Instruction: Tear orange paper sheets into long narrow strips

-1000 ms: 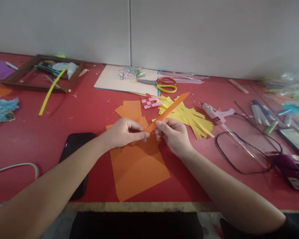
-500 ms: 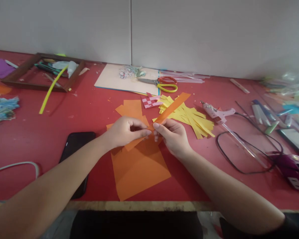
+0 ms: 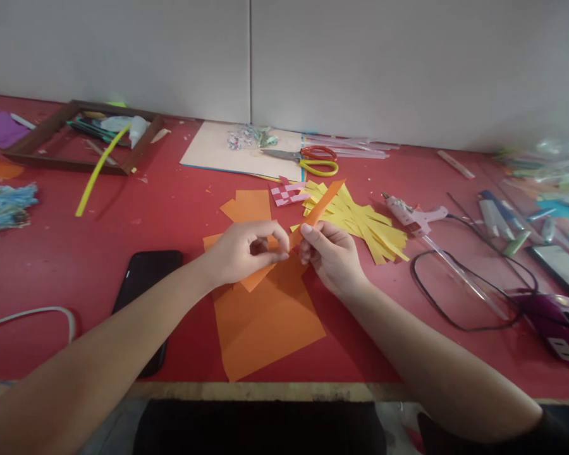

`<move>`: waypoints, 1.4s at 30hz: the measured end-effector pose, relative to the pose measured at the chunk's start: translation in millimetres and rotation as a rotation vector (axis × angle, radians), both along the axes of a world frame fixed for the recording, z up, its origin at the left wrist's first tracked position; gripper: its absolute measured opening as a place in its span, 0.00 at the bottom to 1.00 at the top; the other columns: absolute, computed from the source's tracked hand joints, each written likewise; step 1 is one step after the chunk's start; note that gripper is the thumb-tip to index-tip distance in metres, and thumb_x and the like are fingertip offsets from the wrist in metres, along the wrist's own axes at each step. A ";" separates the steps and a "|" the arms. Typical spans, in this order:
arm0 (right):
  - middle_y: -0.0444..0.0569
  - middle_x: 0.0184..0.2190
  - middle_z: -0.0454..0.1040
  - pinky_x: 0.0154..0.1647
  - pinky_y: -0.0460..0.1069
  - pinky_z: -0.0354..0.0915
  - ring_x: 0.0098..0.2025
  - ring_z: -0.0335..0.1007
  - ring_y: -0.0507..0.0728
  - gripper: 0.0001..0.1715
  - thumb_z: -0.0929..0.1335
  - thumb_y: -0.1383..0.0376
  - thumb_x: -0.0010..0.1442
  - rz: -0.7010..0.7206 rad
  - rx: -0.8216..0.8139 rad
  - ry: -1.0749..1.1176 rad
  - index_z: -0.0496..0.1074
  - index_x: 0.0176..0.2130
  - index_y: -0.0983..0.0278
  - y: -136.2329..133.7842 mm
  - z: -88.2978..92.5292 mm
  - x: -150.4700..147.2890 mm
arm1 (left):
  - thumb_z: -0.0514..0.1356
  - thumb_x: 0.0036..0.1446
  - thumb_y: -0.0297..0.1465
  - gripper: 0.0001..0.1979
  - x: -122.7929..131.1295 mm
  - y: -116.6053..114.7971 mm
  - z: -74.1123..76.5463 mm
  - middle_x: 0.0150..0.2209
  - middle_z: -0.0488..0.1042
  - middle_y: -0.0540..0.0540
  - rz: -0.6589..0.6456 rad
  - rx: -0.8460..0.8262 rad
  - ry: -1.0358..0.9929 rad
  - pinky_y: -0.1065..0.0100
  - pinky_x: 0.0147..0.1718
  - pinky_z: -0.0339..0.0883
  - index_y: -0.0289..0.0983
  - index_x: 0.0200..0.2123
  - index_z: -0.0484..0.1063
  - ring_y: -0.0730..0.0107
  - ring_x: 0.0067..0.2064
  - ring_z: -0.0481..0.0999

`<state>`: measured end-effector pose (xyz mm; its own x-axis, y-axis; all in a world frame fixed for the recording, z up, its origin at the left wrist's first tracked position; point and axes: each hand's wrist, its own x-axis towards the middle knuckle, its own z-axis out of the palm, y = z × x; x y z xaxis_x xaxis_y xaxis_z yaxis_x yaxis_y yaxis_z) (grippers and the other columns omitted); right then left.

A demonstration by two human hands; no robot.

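An orange paper strip [image 3: 324,203] slants up and to the right between my hands. My right hand [image 3: 332,256] pinches it between thumb and fingers near its middle. My left hand [image 3: 249,253] has thumb and forefinger closed on the strip's edge, and its lower end shows beneath that hand. Under both hands lies a large orange paper sheet [image 3: 270,335], with smaller orange paper pieces [image 3: 252,205] just behind it. A pile of yellow paper strips [image 3: 360,221] lies beyond my right hand, beside a pink and white woven paper piece [image 3: 287,192].
Scissors [image 3: 308,158] rest partly on a pale board [image 3: 203,145] at the back. A pink glue gun [image 3: 415,215] with a looping cord lies to the right. At left are a black phone [image 3: 137,278] and a brown wooden frame [image 3: 66,165] holding small items.
The orange strip has turned, so its upper end appears narrower and further left. My right hand has shifted up slightly along it, and my left fingers are more arched.
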<state>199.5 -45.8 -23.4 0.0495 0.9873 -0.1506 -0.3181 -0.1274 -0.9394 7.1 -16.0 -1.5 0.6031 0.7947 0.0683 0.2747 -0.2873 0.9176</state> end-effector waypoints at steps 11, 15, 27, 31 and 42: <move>0.37 0.17 0.67 0.21 0.44 0.63 0.18 0.62 0.47 0.22 0.79 0.55 0.46 -0.059 -0.040 0.089 0.67 0.25 0.60 8.3 -0.7 6.9 | 0.65 0.57 0.33 0.13 -0.1 -0.2 -0.8 0.44 0.78 0.44 -0.128 -0.062 0.022 0.70 0.34 0.68 0.39 0.45 0.80 0.70 0.38 0.75; 0.37 0.17 0.67 0.22 0.45 0.64 0.19 0.64 0.48 0.22 0.80 0.55 0.45 -0.033 -0.037 0.084 0.67 0.26 0.60 4.9 0.0 4.9 | 0.68 0.55 0.35 0.11 0.2 0.1 3.5 0.41 0.80 0.45 -0.123 -0.018 0.017 0.68 0.41 0.71 0.39 0.40 0.82 0.66 0.41 0.78; 0.38 0.15 0.62 0.22 0.47 0.64 0.18 0.60 0.48 0.24 0.79 0.53 0.47 -0.051 0.023 -0.004 0.67 0.19 0.61 1.5 0.1 2.2 | 0.66 0.57 0.33 0.14 0.4 -0.1 1.8 0.45 0.81 0.45 -0.096 0.030 0.033 0.70 0.37 0.69 0.40 0.47 0.80 0.67 0.40 0.78; 0.38 0.15 0.62 0.22 0.46 0.63 0.18 0.59 0.48 0.23 0.79 0.54 0.49 -0.061 0.023 0.016 0.67 0.19 0.61 0.6 -2.2 1.4 | 0.67 0.56 0.33 0.18 0.9 -1.4 6.6 0.46 0.81 0.45 -0.101 0.027 0.075 0.72 0.34 0.68 0.40 0.50 0.79 0.70 0.37 0.76; 0.39 0.15 0.63 0.22 0.46 0.65 0.18 0.61 0.48 0.21 0.79 0.54 0.47 -0.053 0.012 0.016 0.70 0.20 0.62 1.3 -3.0 1.2 | 0.65 0.56 0.30 0.21 0.3 0.5 6.3 0.47 0.79 0.45 -0.132 0.015 0.096 0.73 0.31 0.67 0.39 0.54 0.75 0.76 0.31 0.70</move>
